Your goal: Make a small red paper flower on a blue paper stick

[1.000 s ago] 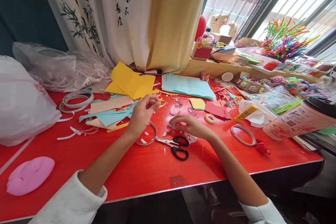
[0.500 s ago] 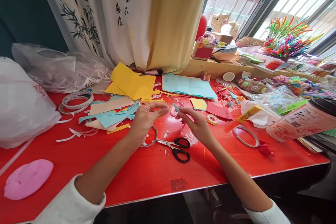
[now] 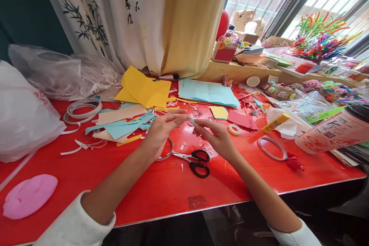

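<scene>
My right hand (image 3: pixel 216 136) pinches a small folded piece of light blue paper (image 3: pixel 193 122) between thumb and fingers. My left hand (image 3: pixel 163 132) is closed in a pinch too, its thumb and forefinger at the upper left end of the same piece. Under the hands lie black-handled scissors (image 3: pixel 198 163), open blades pointing left, beside a roll of tape (image 3: pixel 170 147) partly hidden by my left wrist. Small white scraps are scattered around the blades.
Paper offcuts (image 3: pixel 123 127) and yellow sheets (image 3: pixel 144 86) lie left; light blue sheets (image 3: pixel 207 92) lie behind. A red paper (image 3: pixel 243 119), glue stick (image 3: pixel 276 123), tape ring (image 3: pixel 272 148) and large cup (image 3: pixel 331 132) are right. Pink clay-like lump (image 3: pixel 30 196) sits front left.
My hands have come closer together, and my left fingertips now meet the blue paper piece held in my right hand. The view has shifted slightly.
</scene>
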Tool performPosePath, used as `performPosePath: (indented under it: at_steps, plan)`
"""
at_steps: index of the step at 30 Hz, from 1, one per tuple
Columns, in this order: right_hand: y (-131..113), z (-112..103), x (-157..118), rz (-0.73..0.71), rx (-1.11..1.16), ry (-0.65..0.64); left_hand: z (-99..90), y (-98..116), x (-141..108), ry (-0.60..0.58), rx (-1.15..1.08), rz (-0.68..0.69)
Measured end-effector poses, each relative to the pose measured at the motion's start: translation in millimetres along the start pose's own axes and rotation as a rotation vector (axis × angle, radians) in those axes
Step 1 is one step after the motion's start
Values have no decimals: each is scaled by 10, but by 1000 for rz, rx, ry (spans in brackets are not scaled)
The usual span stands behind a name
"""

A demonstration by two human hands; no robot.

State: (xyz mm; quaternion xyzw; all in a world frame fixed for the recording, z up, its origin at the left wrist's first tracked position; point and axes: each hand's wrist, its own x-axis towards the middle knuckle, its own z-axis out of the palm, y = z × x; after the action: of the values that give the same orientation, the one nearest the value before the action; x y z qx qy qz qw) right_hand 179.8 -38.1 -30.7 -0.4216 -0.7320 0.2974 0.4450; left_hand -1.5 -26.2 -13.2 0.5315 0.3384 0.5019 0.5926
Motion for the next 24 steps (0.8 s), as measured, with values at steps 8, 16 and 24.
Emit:
performPosePath:
  at_steps: [8, 16, 24]
  plan:
    - [26, 13, 32, -56, -42, -63, 4, -30, 17, -23, 122, 79]
    - [28, -110, 98, 126, -114, 309, 12, -23, -2, 77, 251, 280]
    - [2, -31, 75, 596, 581, -253, 69, -81, -51, -56, 266, 309]
